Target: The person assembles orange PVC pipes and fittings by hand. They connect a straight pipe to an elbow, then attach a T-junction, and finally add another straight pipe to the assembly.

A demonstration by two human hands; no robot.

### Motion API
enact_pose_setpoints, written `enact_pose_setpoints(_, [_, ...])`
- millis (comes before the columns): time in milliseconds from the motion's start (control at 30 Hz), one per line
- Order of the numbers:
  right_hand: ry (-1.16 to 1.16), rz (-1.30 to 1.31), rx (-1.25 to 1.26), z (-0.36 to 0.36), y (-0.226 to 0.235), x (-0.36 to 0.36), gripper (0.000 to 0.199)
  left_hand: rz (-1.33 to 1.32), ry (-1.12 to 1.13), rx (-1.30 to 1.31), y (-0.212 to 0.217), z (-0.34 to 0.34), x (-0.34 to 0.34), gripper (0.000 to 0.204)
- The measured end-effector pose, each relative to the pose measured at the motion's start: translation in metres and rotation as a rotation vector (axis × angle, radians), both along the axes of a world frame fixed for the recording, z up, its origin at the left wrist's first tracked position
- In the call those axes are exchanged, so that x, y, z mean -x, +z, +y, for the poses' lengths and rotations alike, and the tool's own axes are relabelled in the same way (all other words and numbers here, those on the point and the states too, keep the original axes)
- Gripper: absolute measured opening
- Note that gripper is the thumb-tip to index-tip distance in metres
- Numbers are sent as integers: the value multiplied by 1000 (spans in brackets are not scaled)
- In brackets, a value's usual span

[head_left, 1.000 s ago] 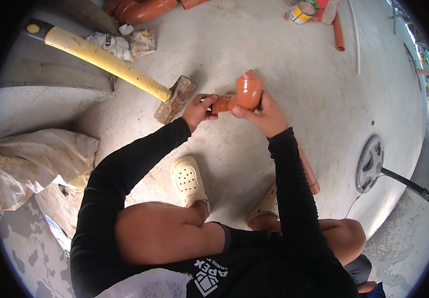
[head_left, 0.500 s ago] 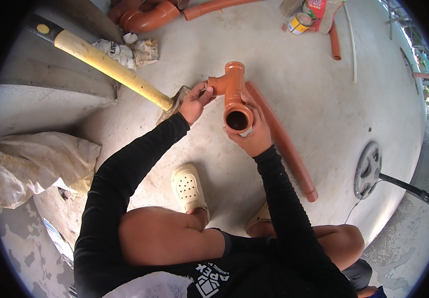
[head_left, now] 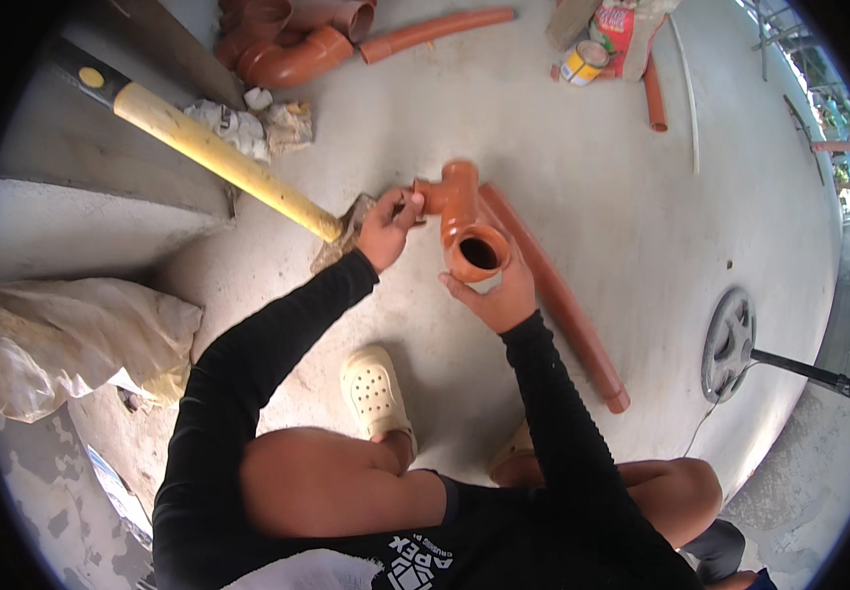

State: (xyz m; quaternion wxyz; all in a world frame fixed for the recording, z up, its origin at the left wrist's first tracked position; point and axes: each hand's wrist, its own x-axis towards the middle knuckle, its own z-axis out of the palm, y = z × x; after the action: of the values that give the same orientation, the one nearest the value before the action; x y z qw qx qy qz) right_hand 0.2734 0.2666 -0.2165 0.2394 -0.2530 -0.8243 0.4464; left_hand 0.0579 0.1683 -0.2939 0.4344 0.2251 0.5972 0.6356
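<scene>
You held the orange pipe tee (head_left: 464, 221) above the concrete floor (head_left: 582, 147), just beside the long orange pipe (head_left: 557, 295); its long axis ran away from you, the open socket mouth faced up toward you, and the side branch pointed to your left. Your right hand (head_left: 496, 295) cupped the socket end from below, fingers curled around it. Your left hand (head_left: 385, 228) pinched the side branch with its fingertips.

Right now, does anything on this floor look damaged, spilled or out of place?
Nothing is clearly broken or spilled. Crumpled paper scraps lie beside the yellow-handled sledgehammer. Both hands hold the intact orange pipe tee.
</scene>
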Motion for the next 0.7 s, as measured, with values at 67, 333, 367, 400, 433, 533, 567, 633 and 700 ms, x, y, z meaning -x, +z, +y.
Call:
enact_pose_setpoints(67, [-57,39,84,2,5,4,78,203,-46,244,2,1,2,50])
enact_pose_setpoints(333, [-340,33,435,9,-10,8,66,823,-151,333,15,-16,-30,70])
enact_pose_setpoints(367, [-366,-20,450,8,-14,7,63,776,-196,202,21,-17,-35,67])
enact_pose_setpoints(400, [-317,46,464,7,-18,5,61,705,-259,88,29,-18,-39,65])
enact_pose_setpoints(433, [-279,89,486,6,-22,4,58,638,-292,-42,38,-18,-43,64])
enact_pose_setpoints(533, [-211,177,658,9,-34,-4,52,756,-274,-3,62,-5,-51,73])
enact_pose_setpoints(567, [-158,207,738,13,-40,-9,50,749,-271,24,69,-2,-53,73])
enact_pose_setpoints(633, [-211,-14,441,29,-51,-23,47,811,-280,107,76,4,-52,73])
enact_pose_setpoints(700, [-250,-180,199,51,-64,-43,52,774,-306,176,76,4,-49,74])
